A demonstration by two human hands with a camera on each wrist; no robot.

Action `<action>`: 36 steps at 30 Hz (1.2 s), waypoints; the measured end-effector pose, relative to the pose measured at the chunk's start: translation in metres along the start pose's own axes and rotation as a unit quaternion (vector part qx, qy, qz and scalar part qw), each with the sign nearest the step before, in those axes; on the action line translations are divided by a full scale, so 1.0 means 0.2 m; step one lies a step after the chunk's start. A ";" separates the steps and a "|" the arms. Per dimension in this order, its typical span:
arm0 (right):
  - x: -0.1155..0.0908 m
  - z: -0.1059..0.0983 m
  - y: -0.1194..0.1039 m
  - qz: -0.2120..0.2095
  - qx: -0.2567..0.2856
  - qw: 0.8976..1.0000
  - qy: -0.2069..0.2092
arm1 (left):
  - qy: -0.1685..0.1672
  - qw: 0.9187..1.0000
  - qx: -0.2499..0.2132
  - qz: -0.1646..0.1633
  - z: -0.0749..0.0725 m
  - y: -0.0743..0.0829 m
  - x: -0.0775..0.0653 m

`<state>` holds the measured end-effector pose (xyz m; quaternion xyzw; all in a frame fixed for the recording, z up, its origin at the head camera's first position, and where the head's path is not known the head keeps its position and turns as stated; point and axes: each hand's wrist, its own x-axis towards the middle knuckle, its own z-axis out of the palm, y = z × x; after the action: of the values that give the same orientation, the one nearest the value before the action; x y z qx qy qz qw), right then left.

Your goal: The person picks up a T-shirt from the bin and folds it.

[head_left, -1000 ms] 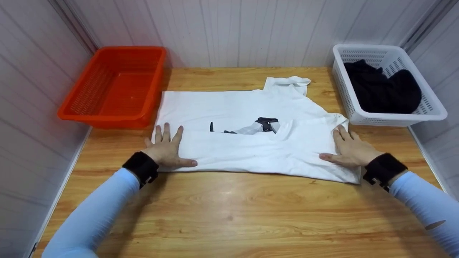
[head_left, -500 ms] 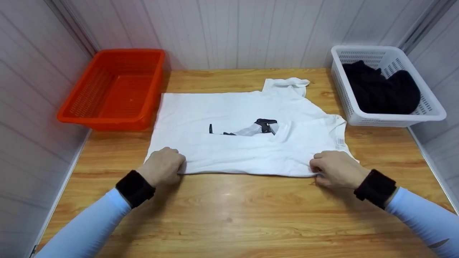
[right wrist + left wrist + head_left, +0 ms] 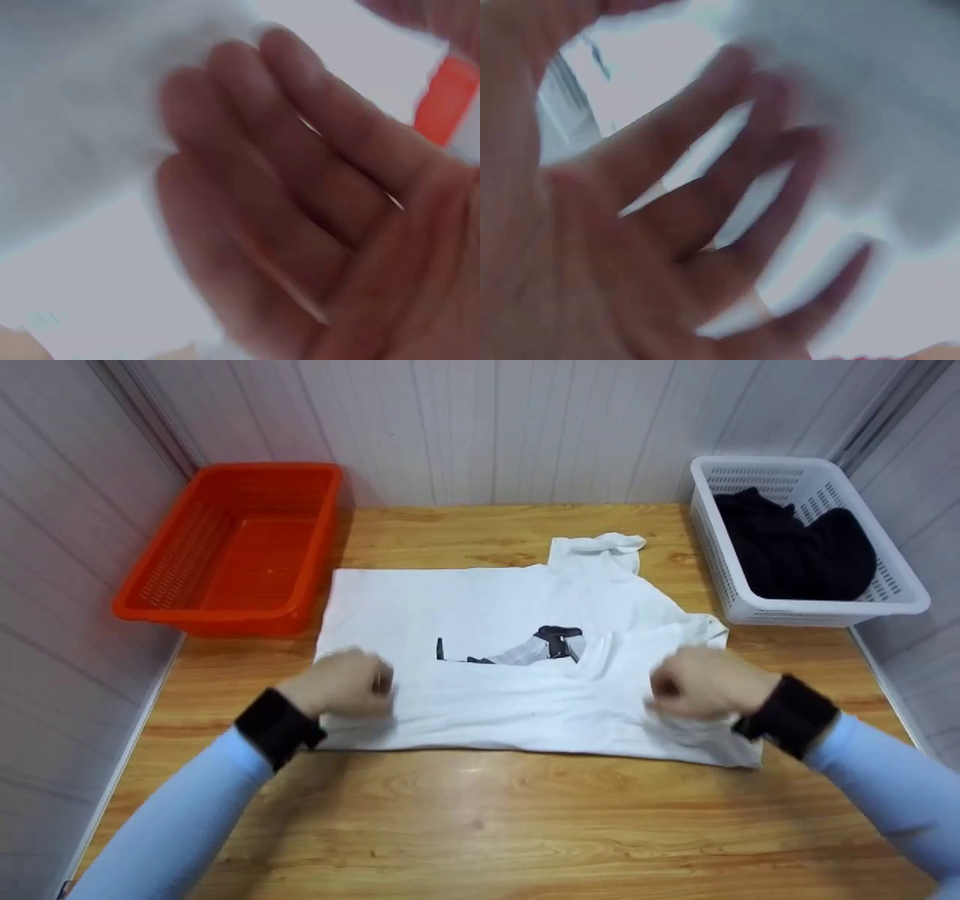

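A white T-shirt [image 3: 465, 705] lies across the wooden table in the head view, its near part folded over. Part of a dark and grey print [image 3: 555, 645] shows along the fold. My left hand [image 3: 349, 686] is over the hem end, and my right hand [image 3: 705, 682] is over the collar end. Both hands are blurred in the head view, with bent fingers. In the left wrist view the fingers [image 3: 735, 172] are spread and bent above white cloth. The right wrist view shows loosely curved fingers [image 3: 292, 157] with the thumb apart. Neither hand grips cloth.
At the back left stands an orange basket [image 3: 307, 562]. A white basket [image 3: 825, 611] holding black cloth [image 3: 795, 547] is at the back right. Pale panel walls [image 3: 495, 427] bound the table at the back and sides. Bare wood [image 3: 480, 825] lies in front of the shirt.
Both hands went from lying flat on the shirt to pinching its near edge, then let go and rose over it. The shirt has shifted slightly toward me.
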<state>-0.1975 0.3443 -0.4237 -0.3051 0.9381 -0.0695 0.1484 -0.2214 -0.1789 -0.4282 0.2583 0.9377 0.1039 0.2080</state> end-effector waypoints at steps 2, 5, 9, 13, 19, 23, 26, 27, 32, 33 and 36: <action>0.10 -0.09 0.07 0.037 -0.014 0.998 0.044 | 0.052 0.999 -0.008 -0.005 -0.07 -0.05 0.11; 0.28 -0.19 0.22 0.089 -0.032 0.988 0.118 | 0.113 0.992 -0.004 -0.054 -0.17 -0.13 0.30; 0.52 -0.23 0.44 0.127 -0.033 0.976 0.172 | 0.149 0.980 -0.007 -0.133 -0.23 -0.22 0.50; 0.70 -0.19 0.59 0.152 -0.038 0.970 0.188 | 0.171 0.967 -0.019 -0.189 -0.24 -0.28 0.60; 0.83 -0.11 0.62 0.170 -0.021 0.963 0.208 | 0.145 0.960 0.005 -0.238 -0.18 -0.34 0.68; 0.88 -0.08 0.59 0.179 -0.020 0.965 0.190 | 0.140 0.958 0.037 -0.246 -0.16 -0.37 0.74; 0.91 -0.07 0.57 0.192 -0.027 0.963 0.185 | 0.142 0.958 0.049 -0.246 -0.16 -0.39 0.76; 0.92 -0.06 0.57 0.194 -0.027 0.963 0.185 | 0.144 0.958 0.050 -0.244 -0.16 -0.39 0.76; 0.95 -0.06 0.57 0.195 -0.009 0.962 0.192 | 0.156 0.958 0.042 -0.238 -0.17 -0.40 0.75; 0.95 -0.06 0.57 0.197 -0.005 0.961 0.192 | 0.157 0.958 0.036 -0.237 -0.17 -0.40 0.74; 0.96 -0.08 0.56 0.201 0.008 0.955 0.219 | 0.163 0.960 0.011 -0.225 -0.20 -0.39 0.70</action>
<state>-0.4133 0.3214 -0.4793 -0.0866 0.9890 -0.1105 -0.0472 -0.3828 -0.1750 -0.4643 0.0222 0.9939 0.0844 0.0671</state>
